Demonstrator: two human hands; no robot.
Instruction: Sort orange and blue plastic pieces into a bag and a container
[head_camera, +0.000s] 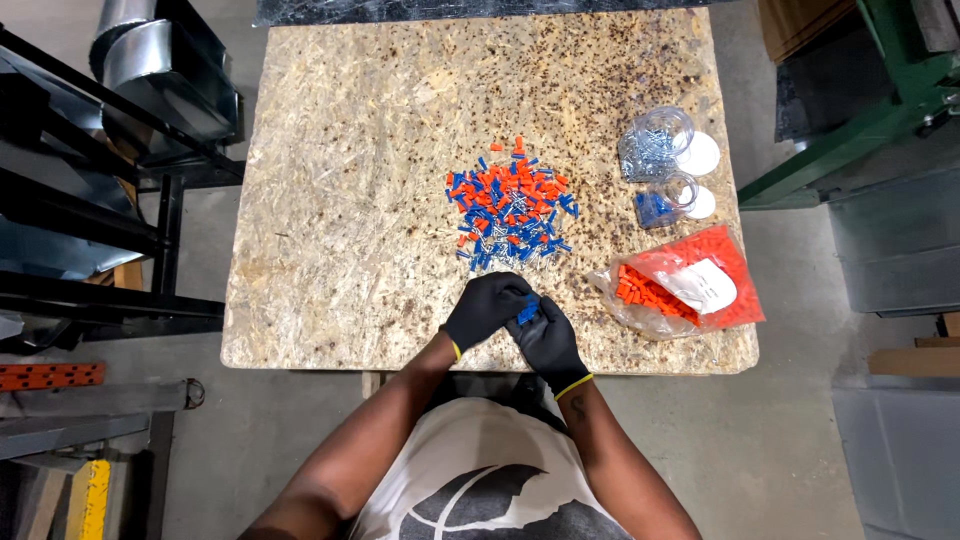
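Note:
Both my hands wear black gloves and meet near the front edge of a chipboard table (340, 200). My right hand (549, 340) holds several small blue plastic connectors (528, 311) in its palm. My left hand (484, 306) curls over them, fingertips touching the blue pieces. Just beyond my hands lies a mixed pile of orange and blue connectors with some small metal screws (510, 205), spread on the middle of the table.
At the right sit a clear jar of metal screws (650, 148), a clear jar with blue connectors (662, 201), two white lids (700, 155), and a plastic bag of orange connectors (680, 285). Black metal racking (110, 250) stands left; green metal frame (860, 110) right.

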